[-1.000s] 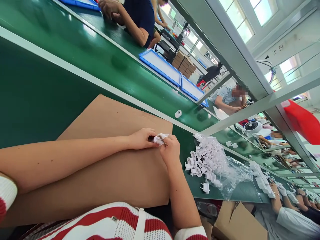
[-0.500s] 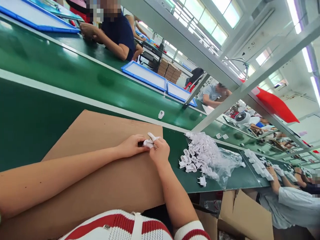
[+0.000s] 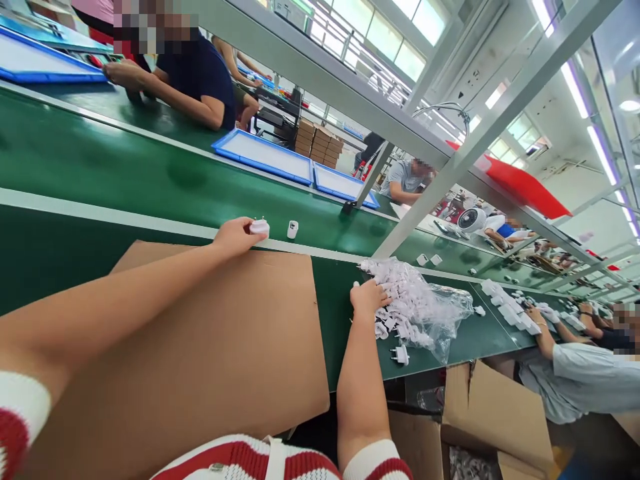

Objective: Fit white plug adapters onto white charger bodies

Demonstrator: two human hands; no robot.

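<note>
Over the near edge of the green belt, my left hand (image 3: 236,238) pinches a white plug piece (image 3: 259,229) with its pins facing up. Another white piece (image 3: 293,229) lies on the belt just to its right. My right hand (image 3: 369,297) reaches onto the left side of a pile of white plug parts (image 3: 400,291), its fingers spread over them; a white finger cover shows on one digit. Clear plastic bag (image 3: 445,310) film lies over part of the pile. One loose plug part (image 3: 400,355) rests below it.
A brown cardboard sheet (image 3: 225,333) covers the bench before me. A slanting metal post (image 3: 410,230) rises behind the pile. Blue-framed trays (image 3: 265,157) stand across the green belt (image 3: 165,180). Open cartons (image 3: 495,407) are at the lower right. Other people sit along the line.
My hands have parted: the left moved up and left to the belt with a white piece, and the right moved right to the pile. The camera view has shifted a little.
</note>
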